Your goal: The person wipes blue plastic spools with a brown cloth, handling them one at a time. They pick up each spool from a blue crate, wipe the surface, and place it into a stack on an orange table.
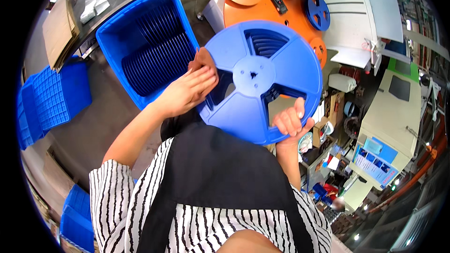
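A stack of blue plastic reels is in front of my chest, its round top face toward me. Through its windows the edges of several reels show, one behind another. My right hand grips the top reel at the lower right, fingers curled over the rim beside a window. On the left side my left hand presses a folded brown sheet against the reel's rim, fingers close together. Whether the sheet is sandpaper or cloth I cannot make out. What bears the reels from below is hidden.
Left of the reels stands a blue bin holding two rows of dark blue reels. Behind is a large orange disc with smaller reels on it. Blue crates stand far left, and a beige machine at the right.
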`<act>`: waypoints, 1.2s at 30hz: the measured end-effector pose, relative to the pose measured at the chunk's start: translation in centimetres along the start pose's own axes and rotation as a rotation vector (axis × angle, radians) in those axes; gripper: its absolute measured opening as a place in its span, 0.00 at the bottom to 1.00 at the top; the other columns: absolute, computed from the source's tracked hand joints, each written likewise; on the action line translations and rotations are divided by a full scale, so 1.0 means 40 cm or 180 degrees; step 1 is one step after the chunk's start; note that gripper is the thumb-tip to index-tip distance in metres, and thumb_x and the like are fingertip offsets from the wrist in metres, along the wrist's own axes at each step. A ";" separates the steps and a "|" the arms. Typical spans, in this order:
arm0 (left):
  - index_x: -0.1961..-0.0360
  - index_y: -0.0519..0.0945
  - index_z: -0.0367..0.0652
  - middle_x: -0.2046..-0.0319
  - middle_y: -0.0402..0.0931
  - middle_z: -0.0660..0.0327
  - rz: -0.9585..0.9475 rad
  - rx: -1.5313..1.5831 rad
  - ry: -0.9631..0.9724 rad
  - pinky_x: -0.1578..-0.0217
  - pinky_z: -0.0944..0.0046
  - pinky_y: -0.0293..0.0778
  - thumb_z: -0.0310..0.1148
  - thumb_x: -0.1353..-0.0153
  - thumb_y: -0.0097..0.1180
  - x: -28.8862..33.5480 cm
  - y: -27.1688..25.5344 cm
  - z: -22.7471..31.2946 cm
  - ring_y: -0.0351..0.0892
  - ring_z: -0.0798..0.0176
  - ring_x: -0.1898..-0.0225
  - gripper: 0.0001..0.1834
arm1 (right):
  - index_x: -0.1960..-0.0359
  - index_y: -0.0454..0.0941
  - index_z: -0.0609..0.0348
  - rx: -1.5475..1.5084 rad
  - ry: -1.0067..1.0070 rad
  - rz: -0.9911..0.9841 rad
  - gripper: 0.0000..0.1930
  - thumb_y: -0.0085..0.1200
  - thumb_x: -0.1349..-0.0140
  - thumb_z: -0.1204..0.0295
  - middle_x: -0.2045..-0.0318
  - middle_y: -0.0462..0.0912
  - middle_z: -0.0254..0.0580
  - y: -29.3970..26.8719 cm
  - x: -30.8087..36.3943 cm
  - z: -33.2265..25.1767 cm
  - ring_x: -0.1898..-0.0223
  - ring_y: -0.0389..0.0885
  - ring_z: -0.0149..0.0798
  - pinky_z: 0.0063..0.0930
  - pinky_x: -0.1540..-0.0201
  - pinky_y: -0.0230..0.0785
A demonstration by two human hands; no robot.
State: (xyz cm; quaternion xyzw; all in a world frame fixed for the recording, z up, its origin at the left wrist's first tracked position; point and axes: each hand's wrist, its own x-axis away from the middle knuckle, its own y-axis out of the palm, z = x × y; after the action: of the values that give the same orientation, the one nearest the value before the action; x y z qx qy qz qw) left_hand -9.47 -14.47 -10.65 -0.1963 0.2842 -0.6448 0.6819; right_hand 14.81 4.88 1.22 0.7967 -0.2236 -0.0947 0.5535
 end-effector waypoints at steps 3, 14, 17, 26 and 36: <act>0.37 0.66 0.37 0.37 0.64 0.51 -0.0242 0.0019 0.0329 0.33 0.48 0.52 0.33 0.48 0.57 0.036 -0.017 0.027 0.58 0.48 0.33 0.35 | 0.67 0.62 0.54 -0.0270 -0.0109 0.0037 0.16 0.59 0.39 0.63 0.86 0.67 0.25 -0.011 -0.020 -0.018 0.87 0.66 0.23 0.20 0.81 0.58; 0.48 0.74 0.42 0.53 0.74 0.57 0.0496 0.0134 0.0285 0.52 0.64 0.75 0.23 0.49 0.55 0.014 0.002 0.051 0.76 0.56 0.51 0.23 | 0.50 0.68 0.64 0.1172 -0.0324 0.1871 0.25 0.52 0.35 0.53 0.74 0.73 0.38 0.087 -0.139 -0.038 0.73 0.73 0.33 0.29 0.69 0.66; 0.50 0.74 0.38 0.52 0.75 0.61 0.0872 0.3043 -0.1259 0.51 0.66 0.73 0.18 0.40 0.54 0.050 -0.013 0.087 0.76 0.65 0.54 0.16 | 0.50 0.72 0.64 0.1161 0.0156 0.1164 0.27 0.50 0.35 0.50 0.75 0.69 0.37 0.024 -0.135 -0.078 0.72 0.66 0.35 0.31 0.65 0.64; 0.51 0.73 0.42 0.54 0.75 0.60 0.2374 0.5387 -0.2147 0.44 0.56 0.69 0.30 0.47 0.65 0.160 -0.024 0.034 0.73 0.60 0.48 0.22 | 0.53 0.74 0.62 0.1057 0.0391 0.1302 0.19 0.47 0.32 0.58 0.80 0.67 0.31 -0.058 -0.054 -0.086 0.77 0.64 0.29 0.27 0.71 0.60; 0.49 0.73 0.43 0.51 0.74 0.60 0.2636 0.5394 -0.2225 0.44 0.57 0.69 0.29 0.44 0.61 0.227 -0.006 0.020 0.73 0.60 0.47 0.20 | 0.54 0.73 0.60 0.1081 0.0467 0.1105 0.17 0.47 0.32 0.59 0.82 0.65 0.29 -0.061 -0.047 -0.060 0.80 0.63 0.27 0.24 0.72 0.60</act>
State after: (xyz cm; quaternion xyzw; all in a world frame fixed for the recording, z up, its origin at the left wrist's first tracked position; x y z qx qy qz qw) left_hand -9.08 -23.57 -11.12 0.2896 -0.4385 -0.2527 0.8124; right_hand 14.72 8.47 -0.31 0.8327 -0.3289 0.0988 0.4344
